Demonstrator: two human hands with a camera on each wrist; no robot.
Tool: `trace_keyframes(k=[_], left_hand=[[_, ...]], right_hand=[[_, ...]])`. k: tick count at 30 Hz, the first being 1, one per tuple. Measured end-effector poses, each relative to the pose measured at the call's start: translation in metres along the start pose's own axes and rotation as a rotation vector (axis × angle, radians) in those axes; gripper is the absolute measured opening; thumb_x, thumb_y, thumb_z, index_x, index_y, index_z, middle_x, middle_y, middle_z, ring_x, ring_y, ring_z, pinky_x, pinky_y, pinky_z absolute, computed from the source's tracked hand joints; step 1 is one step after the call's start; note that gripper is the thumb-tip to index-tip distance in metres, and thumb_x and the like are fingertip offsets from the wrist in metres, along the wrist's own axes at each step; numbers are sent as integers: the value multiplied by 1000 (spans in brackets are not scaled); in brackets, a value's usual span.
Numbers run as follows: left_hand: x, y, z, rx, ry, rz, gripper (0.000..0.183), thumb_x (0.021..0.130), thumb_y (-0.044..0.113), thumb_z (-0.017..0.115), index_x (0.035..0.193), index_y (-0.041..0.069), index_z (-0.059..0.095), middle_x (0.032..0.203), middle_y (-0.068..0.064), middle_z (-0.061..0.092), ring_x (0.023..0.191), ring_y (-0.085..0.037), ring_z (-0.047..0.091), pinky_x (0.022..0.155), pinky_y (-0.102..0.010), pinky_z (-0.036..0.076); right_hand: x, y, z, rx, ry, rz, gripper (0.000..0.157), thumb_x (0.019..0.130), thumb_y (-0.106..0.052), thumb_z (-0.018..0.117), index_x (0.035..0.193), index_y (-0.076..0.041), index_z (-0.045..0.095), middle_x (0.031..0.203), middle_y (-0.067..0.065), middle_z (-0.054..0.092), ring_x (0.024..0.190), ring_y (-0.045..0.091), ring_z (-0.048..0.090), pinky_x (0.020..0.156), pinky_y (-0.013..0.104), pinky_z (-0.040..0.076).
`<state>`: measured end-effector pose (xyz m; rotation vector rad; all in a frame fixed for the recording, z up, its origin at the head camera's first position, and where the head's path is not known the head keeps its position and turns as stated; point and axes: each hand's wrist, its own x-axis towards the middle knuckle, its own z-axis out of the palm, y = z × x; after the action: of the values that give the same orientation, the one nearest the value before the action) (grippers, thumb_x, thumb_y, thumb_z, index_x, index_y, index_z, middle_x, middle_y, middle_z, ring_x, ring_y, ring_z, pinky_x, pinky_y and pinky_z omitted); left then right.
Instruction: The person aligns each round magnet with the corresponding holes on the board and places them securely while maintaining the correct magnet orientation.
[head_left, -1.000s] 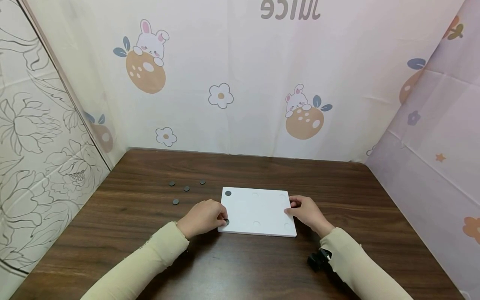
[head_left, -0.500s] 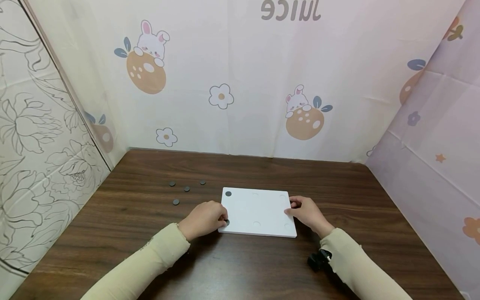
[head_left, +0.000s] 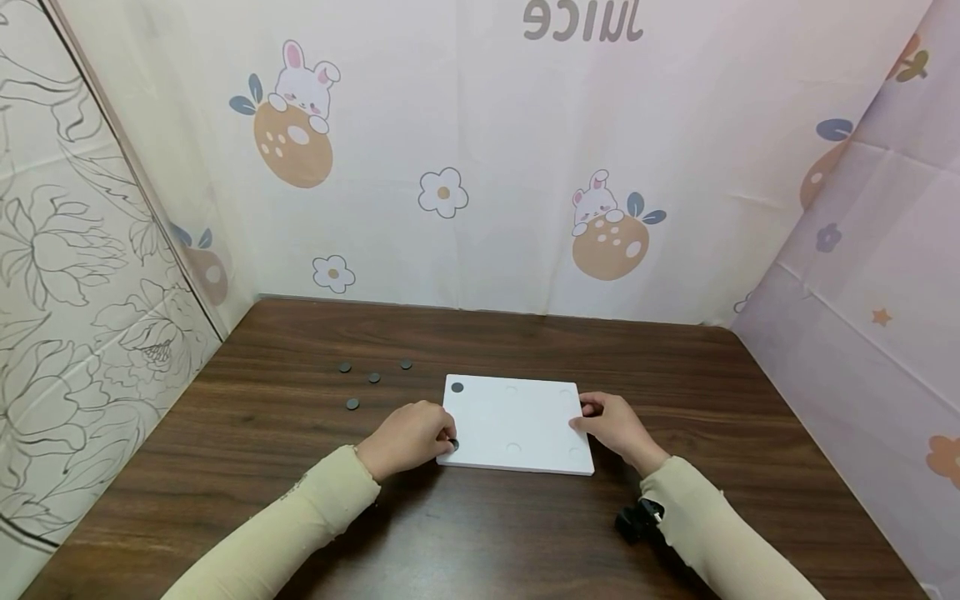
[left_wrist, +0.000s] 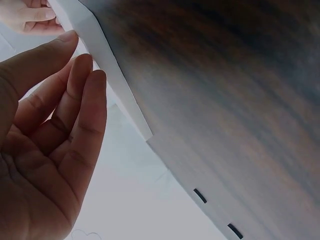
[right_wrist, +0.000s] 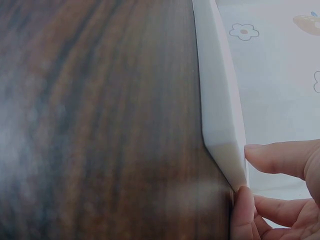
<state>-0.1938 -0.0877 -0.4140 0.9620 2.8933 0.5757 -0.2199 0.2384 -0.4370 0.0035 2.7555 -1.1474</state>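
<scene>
Presently, the white board [head_left: 517,417] lies flat on the wood-grain table [head_left: 495,533], between my two hands. It is rectangular and thin, with a smooth upper face marked by four faint circular outlines [head_left: 513,447]: two along the far edge, two along the near edge. A corner disc [head_left: 457,387], round and dark grey, sits on the far-left corner. A dark disc [head_left: 454,445] of the same kind is at the near-left corner, partly covered by my fingertips. Four loose discs [head_left: 374,378] lie on the table, left of the board and apart from it.

My left hand [head_left: 408,435] reaches in from the lower left, back of the hand upward, fingers bent toward the near-left corner. My right hand [head_left: 613,423] reaches in from the lower right, directed at the board's right edge.

Left grip: thumb and fingertips are drawn nearly together, pinching the dark disc; whether the disc is fully seated cannot be determined. Right grip: thumb on the upper face, fingers against the side, narrowly spaced, clasping the board's right edge.
</scene>
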Motion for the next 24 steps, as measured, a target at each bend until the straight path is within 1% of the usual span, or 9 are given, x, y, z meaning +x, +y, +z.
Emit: trace_keyframes(k=[9,14,18,21,24], left_hand=[[0,1,-1,-7,-1,5,4,79,14,70,77,17,72,70,11,64,57,2,50,55,-19,43],[-1,1,-3,-56,-16,-4,5,79,12,69,79,16,71,69,11,63,55,1,49,56,-19,43],[-1,-2,-3,-86,-22,-10,4,79,14,70,83,15,70,70,11,62,59,1,50,59,-19,44],[-1,-6,-2,-93,-8,-22,11,80,17,71,90,12,69,73,11,60,64,0,51,62,-20,45],[-1,-10,-3,-93,27,-31,18,80,18,70,96,10,68,77,8,59,67,-4,50,63,-22,45]], right_hand=[[1,0,-1,3,5,-6,51,81,-17,69,125,2,51,95,8,53,84,20,47,68,29,39],[1,0,-1,5,-1,-4,52,81,-17,69,126,2,50,95,8,53,84,20,47,68,29,39],[1,0,-1,8,-3,1,52,81,-18,69,126,2,50,96,8,54,84,20,47,69,29,40],[1,0,0,6,-4,7,53,81,-19,69,126,2,50,99,9,55,86,20,47,70,28,41],[2,0,0,3,-5,12,54,81,-19,69,127,1,49,100,9,55,87,20,48,71,28,41]])
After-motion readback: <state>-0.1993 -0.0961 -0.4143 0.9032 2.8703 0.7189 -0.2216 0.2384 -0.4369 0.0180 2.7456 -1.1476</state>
